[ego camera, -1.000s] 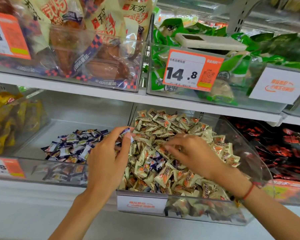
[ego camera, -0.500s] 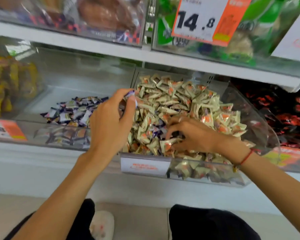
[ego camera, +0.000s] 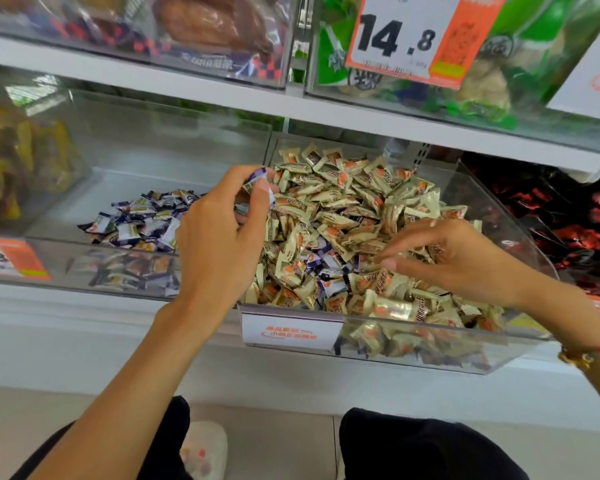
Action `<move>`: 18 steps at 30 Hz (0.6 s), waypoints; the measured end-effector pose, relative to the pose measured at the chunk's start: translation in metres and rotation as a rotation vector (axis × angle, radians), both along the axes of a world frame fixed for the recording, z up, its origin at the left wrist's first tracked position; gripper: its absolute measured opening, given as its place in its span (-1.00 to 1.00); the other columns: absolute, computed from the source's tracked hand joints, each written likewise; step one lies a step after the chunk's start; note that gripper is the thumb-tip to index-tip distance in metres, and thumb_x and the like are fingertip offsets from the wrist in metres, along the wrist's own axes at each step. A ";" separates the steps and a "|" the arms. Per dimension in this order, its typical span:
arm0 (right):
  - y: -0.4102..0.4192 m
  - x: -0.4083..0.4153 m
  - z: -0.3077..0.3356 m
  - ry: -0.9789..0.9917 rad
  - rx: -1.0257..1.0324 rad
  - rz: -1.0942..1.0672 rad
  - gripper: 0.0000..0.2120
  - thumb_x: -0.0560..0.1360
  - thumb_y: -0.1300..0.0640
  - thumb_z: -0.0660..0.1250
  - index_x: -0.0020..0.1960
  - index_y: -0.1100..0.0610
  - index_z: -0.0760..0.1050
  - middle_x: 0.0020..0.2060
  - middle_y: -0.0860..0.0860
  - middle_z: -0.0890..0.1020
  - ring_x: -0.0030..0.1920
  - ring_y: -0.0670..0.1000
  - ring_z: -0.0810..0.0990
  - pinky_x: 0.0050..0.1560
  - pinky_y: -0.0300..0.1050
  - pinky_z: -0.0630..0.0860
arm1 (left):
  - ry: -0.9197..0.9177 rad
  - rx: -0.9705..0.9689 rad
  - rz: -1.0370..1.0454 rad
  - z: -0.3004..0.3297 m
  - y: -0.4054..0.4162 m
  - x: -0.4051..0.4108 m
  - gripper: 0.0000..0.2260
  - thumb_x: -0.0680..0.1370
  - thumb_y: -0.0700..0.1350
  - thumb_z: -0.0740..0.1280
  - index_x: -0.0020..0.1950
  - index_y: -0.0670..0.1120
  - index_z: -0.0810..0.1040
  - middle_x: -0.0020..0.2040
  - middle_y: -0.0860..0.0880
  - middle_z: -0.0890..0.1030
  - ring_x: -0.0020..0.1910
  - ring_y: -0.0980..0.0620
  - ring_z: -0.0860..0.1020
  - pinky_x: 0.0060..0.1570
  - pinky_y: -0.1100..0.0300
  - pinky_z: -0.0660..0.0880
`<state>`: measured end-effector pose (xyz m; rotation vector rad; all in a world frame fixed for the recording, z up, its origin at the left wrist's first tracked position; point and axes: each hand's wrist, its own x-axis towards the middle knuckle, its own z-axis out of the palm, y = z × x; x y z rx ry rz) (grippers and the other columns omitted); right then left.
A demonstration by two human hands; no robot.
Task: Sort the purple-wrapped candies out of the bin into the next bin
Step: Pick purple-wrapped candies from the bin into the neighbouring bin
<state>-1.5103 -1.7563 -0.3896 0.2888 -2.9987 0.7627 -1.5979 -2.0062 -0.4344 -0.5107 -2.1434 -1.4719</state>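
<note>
White shelving (ego camera: 222,95) is seen running across the view. Above it, clear bins of packaged snacks (ego camera: 208,26) are set, and an orange price tag (ego camera: 406,36) is fixed there. Below the shelving, a pale tiled floor (ego camera: 281,431) is seen, evenly lit.

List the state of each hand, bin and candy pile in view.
left hand: holds purple candies
right hand: fingers in cream candies
mixed bin: heaped, purple ones remain
next bin: small purple pile
</note>
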 end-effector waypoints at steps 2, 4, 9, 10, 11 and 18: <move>-0.013 -0.010 -0.006 0.052 -0.039 -0.012 -0.83 0.48 0.03 0.37 0.05 -0.02 0.66 -0.01 -0.14 0.68 -0.08 -0.21 0.62 0.00 -0.23 0.56 | -0.005 -0.010 0.020 0.000 0.001 0.000 -0.75 0.62 0.08 0.13 0.15 0.09 0.55 -0.17 0.09 0.66 -0.40 0.20 0.52 -0.43 0.13 0.41; -0.031 -0.027 -0.018 0.042 0.058 0.048 -0.82 0.51 0.13 0.39 0.10 0.04 0.64 0.01 -0.12 0.66 -0.15 -0.27 0.59 -0.05 -0.34 0.55 | -0.014 -0.018 0.038 0.000 0.002 0.001 -0.75 0.61 0.09 0.13 0.15 0.09 0.54 -0.19 0.09 0.65 -0.35 0.20 0.55 -0.39 0.10 0.46; -0.047 -0.064 -0.050 -0.180 0.534 0.038 -0.64 0.41 -0.13 0.46 -0.07 0.10 0.41 -0.21 -0.02 0.49 -0.17 0.05 0.47 -0.21 -0.07 0.41 | -0.003 -0.036 0.039 -0.003 0.004 0.001 -0.76 0.63 0.09 0.14 0.15 0.09 0.55 -0.25 -0.02 0.65 -0.41 0.05 0.55 -0.45 -0.02 0.49; -0.049 -0.068 -0.052 -0.194 0.593 0.032 -0.58 0.41 -0.15 0.45 0.06 0.10 0.40 -0.10 0.02 0.50 -0.07 0.10 0.49 -0.16 -0.07 0.41 | -0.002 -0.048 0.037 -0.004 0.004 0.001 -0.78 0.63 0.09 0.14 0.15 0.11 0.54 -0.27 -0.03 0.65 -0.49 0.06 0.49 -0.52 0.02 0.44; -0.050 -0.071 -0.054 -0.209 0.639 0.035 -0.46 0.43 -0.15 0.43 0.23 0.12 0.36 0.04 0.08 0.50 0.04 0.14 0.50 -0.09 -0.05 0.42 | 0.001 -0.060 0.035 -0.005 0.004 0.000 -0.78 0.64 0.09 0.13 0.14 0.12 0.54 -0.28 -0.02 0.64 -0.54 0.05 0.45 -0.57 0.06 0.37; -0.038 -0.081 -0.054 -0.191 0.402 0.057 -0.68 0.50 0.02 0.40 0.19 0.15 0.54 0.04 0.11 0.64 0.01 0.10 0.59 0.07 0.03 0.52 | -0.004 -0.072 0.021 -0.004 0.000 0.001 -0.77 0.62 0.14 0.12 0.14 0.17 0.53 -0.33 0.06 0.61 -0.53 0.08 0.47 -0.58 0.21 0.36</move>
